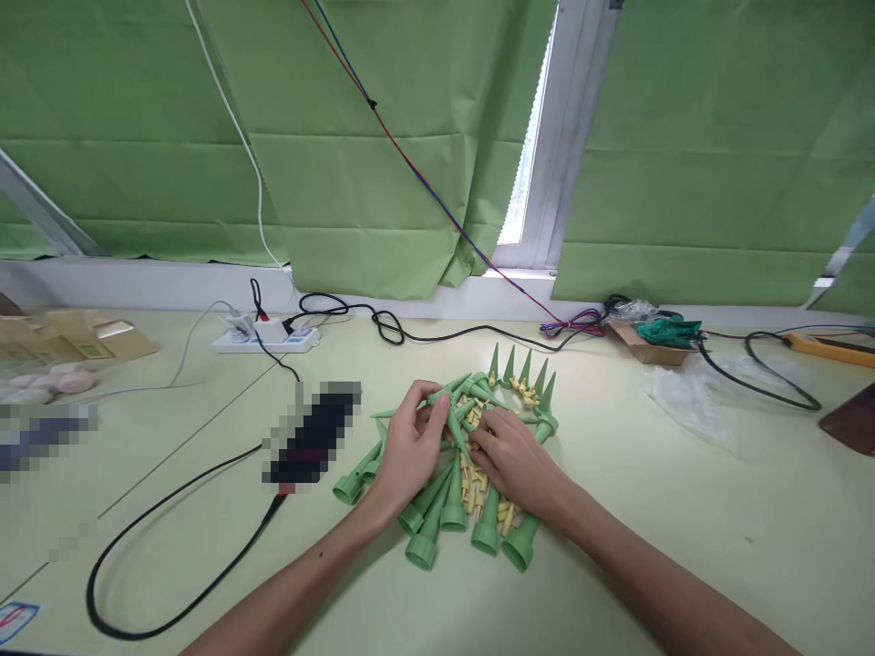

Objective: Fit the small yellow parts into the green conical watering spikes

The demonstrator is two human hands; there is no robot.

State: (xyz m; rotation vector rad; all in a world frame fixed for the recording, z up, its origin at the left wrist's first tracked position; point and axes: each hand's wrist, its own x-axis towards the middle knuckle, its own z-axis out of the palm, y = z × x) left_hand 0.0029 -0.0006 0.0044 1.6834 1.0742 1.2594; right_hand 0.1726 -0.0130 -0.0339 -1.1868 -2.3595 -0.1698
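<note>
Many green plastic cones point(422, 547) with wide round bases lie in a fan-shaped pile on the pale table. Small yellow pieces point(473, 487) are scattered among them. My left hand point(416, 437) pinches a green cone point(457, 428) whose tip points down towards the right, at the middle of the pile. My right hand point(509, 451) is just beside it, its fingers bent down into the yellow pieces; its fingertips are partly hidden, and I cannot make out what they hold. Behind my right hand, several green cones point(525, 366) stand upright in a curved row, with yellow pieces by them.
A blurred-out dark device point(314, 433) with a black cable lies to the left. Behind it is a white power strip point(266, 341). Cables run along the wall. At the back right are a small cardboard box point(649, 346) with green bags and a clear plastic bag point(690, 401).
</note>
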